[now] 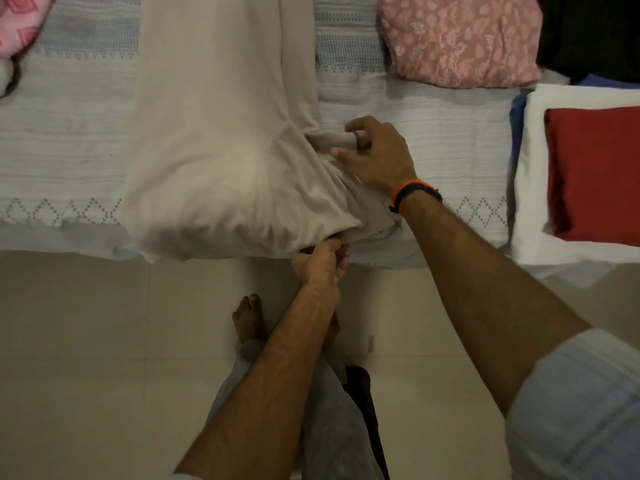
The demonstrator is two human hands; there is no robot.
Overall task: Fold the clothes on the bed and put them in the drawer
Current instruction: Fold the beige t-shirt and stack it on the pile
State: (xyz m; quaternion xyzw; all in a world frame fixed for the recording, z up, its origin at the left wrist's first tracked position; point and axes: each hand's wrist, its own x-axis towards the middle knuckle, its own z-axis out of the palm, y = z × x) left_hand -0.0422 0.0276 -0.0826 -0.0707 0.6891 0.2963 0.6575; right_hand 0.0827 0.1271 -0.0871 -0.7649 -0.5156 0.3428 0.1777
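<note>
- Lying lengthwise down the middle of the frame, a beige garment (221, 140) stretches from the top edge to the near edge of the bed (65, 140), where its lower end bulges in soft folds.
- The left hand (323, 263), low in the centre, has its fingers curled round a bunched bit of the garment's lower edge — gripping it right at the bed's rim.
- The right hand (375, 154), just right of centre, rests on the garment's right side; thumb and fingers pinch a small roll of the beige cloth, the other fingers loosely spread over the folds.
- An orange and black wristband (414, 194) sits on the right wrist.
- The bed wears a pale woven bedspread (433, 133) with rows of small diamond patterns.
- At the upper right, a folded pink floral garment (460, 39) lies on the bedspread, well apart from the beige one.
- Right of that, at the top right corner, is something dark (592, 32) — too dim to tell what.
- On the right edge, a red folded cloth (595, 171) lies on a white one (530, 188), with a strip of blue cloth (517, 116) showing at their left.
- A pink patterned cloth (20, 26) shows at the upper left corner.
- Below the bed, a bare foot (247, 318) stands on the pale tiled floor (86, 358).
</note>
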